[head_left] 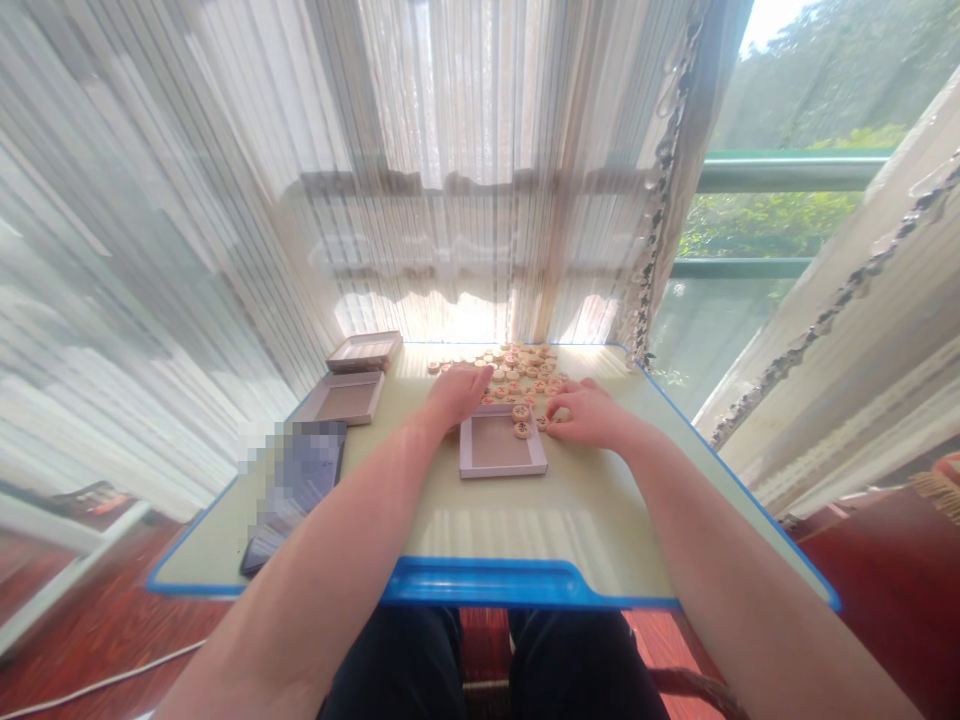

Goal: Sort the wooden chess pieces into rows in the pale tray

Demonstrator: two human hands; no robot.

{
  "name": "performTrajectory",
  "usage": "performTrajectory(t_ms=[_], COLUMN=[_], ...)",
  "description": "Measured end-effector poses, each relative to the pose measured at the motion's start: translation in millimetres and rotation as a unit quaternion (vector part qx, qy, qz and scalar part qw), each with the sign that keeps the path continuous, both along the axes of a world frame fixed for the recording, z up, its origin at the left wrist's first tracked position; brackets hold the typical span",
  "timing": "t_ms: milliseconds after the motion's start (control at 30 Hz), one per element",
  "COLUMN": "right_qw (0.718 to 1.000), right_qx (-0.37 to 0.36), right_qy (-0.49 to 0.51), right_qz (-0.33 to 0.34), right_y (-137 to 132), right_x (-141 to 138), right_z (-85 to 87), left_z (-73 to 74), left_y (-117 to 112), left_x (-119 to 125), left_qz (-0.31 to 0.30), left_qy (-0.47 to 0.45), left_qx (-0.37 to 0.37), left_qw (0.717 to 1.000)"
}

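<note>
A shallow pale box tray (501,467) lies in the middle of the small table (525,530). A few round wooden game pieces (521,420) sit in its far right corner. Beyond it lies a loose heap of many more wooden pieces (525,368). My left hand (459,392) rests palm down at the tray's far left corner, fingers stretched toward the heap. My right hand (589,413) sits just right of the tray, fingertips pinched at a piece by the tray's edge; the piece itself is mostly hidden.
Two more shallow box trays (346,398) (365,350) lie at the table's far left. A dark phone or tablet (296,490) lies near the left edge. The table has a blue rim (480,583). Sheer curtains and a window stand close behind.
</note>
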State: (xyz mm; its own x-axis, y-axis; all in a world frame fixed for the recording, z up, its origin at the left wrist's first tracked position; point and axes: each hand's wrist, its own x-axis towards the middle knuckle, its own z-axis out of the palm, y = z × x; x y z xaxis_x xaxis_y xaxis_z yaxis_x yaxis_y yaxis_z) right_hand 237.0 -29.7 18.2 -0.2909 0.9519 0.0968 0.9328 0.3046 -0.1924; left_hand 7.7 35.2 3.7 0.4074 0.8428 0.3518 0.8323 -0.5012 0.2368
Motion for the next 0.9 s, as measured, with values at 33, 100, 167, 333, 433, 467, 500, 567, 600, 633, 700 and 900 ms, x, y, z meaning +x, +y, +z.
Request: performTrajectory(t_ms=[33, 100, 167, 333, 433, 467, 500, 567, 600, 633, 700, 900], right_qw=[1.0, 1.0, 1.0, 0.999, 1.0, 1.0, 1.0, 0.999, 0.999, 0.999, 0.999, 0.999], right_qx=[0.002, 0.003, 0.008, 0.039, 0.025, 0.02, 0.017, 0.016, 0.017, 0.02, 0.028, 0.036], right_qy=[0.003, 0.01, 0.008, -0.013, -0.002, 0.006, 0.014, 0.027, 0.031, 0.032, 0.03, 0.029], right_qz=[0.006, 0.022, 0.029, 0.013, 0.015, 0.017, 0.021, 0.029, 0.031, 0.03, 0.026, 0.02], right_y=[0.0, -0.2, -0.2, 1.0, 0.9, 0.7, 0.4, 0.0, 0.0, 0.1, 0.4, 1.2], right_x=[-0.9, -3.2, -5.3, -6.0, -3.9, -3.4, -3.2, -3.4, -3.6, -3.9, -4.2, -3.8], right_z=[-0.5, -1.4, -2.1, -3.7, -4.3, -4.3, -4.3, -4.0, -3.9, -3.8, -3.7, -4.2], left_z=[0.4, 1.2, 1.9, 2.5, 2.9, 3.0, 3.2, 3.2, 3.0, 2.7, 1.8, -0.4], left_y=[-0.7, -1.2, -0.9, -0.6, -1.7, -2.1, -2.4, -2.6, -2.4, -2.0, -0.9, 2.3], left_x=[0.1, -0.2, -0.8, -1.1, -1.2, -1.5, -1.7, -2.4, -2.7, -3.0, -3.4, -4.3], left_qz=[-0.01, -0.023, -0.035, -0.044, -0.044, -0.045, -0.046, -0.045, -0.043, -0.041, -0.038, -0.042], left_qy=[0.016, 0.03, 0.039, 0.062, 0.072, 0.073, 0.073, 0.07, 0.068, 0.065, 0.061, 0.067], left_qx=[0.009, 0.022, 0.031, 0.022, 0.02, 0.021, 0.021, 0.016, 0.013, 0.011, 0.009, 0.006], left_qw=[1.0, 0.999, 0.998, 0.997, 0.996, 0.996, 0.996, 0.996, 0.997, 0.997, 0.997, 0.997])
